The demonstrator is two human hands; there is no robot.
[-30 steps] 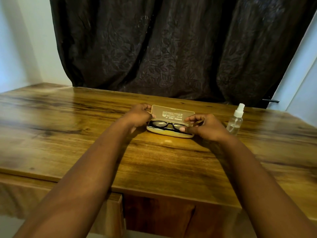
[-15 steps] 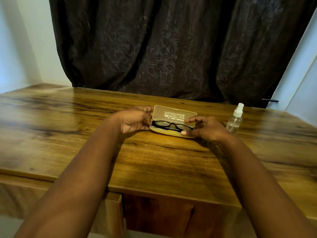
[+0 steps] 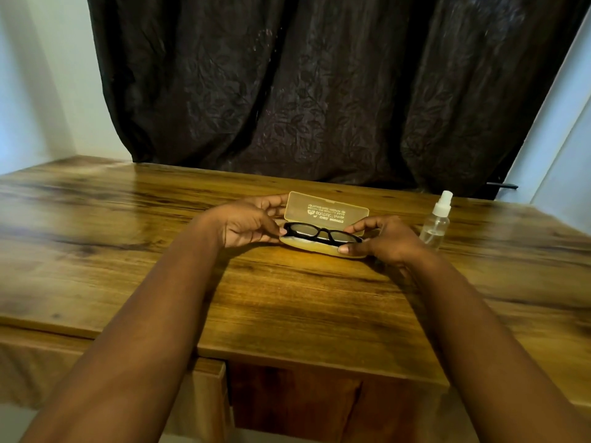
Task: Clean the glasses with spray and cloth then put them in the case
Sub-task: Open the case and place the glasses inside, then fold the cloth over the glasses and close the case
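A wooden table (image 3: 287,308) with dark, streaky grain is stretching across the view, its top shining a little. Sitting on it towards the far edge is an open yellowish glasses case (image 3: 323,247), lid tilted up, black glasses (image 3: 319,233) lying inside. Standing upright well to the case's right is a small clear spray bottle (image 3: 435,223) with a white cap.
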